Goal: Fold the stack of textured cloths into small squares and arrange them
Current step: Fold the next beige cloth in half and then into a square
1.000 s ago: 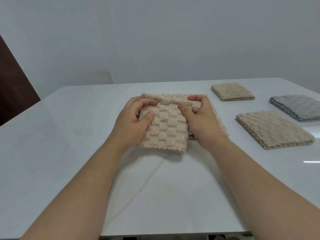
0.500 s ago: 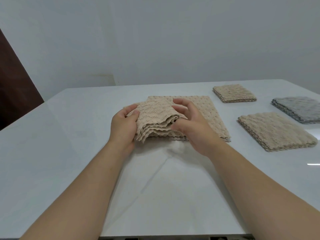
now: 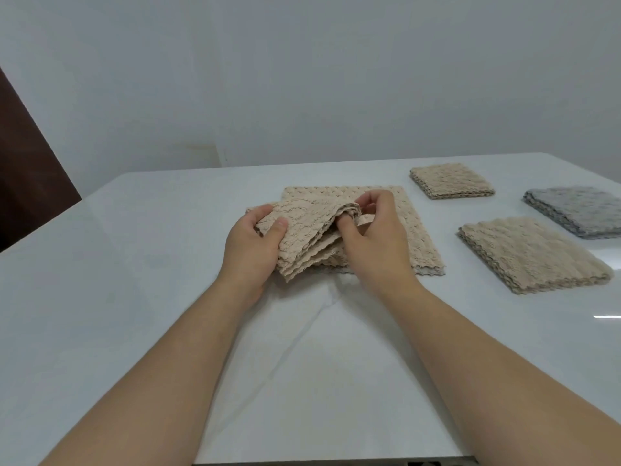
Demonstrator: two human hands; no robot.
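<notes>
A folded beige textured cloth (image 3: 311,230) is lifted at the table's middle, its layered edges fanning toward me. My left hand (image 3: 252,245) grips its left side, thumb on top. My right hand (image 3: 373,243) pinches the folded right edge with fingers curled into the layers. Beneath lies a flat beige cloth (image 3: 413,227), spread open on the white table (image 3: 151,280).
Three folded piles sit on the right: a small beige square (image 3: 452,180) at the back, a grey pile (image 3: 576,210) at the far right edge, and a larger beige pile (image 3: 532,253) nearer. A dark brown panel (image 3: 27,169) stands at the left.
The cloth was pressed flat under both hands a second ago. Both hands have since lifted it off the flat cloth and tilted it, and my right fingers have moved into its folded edge.
</notes>
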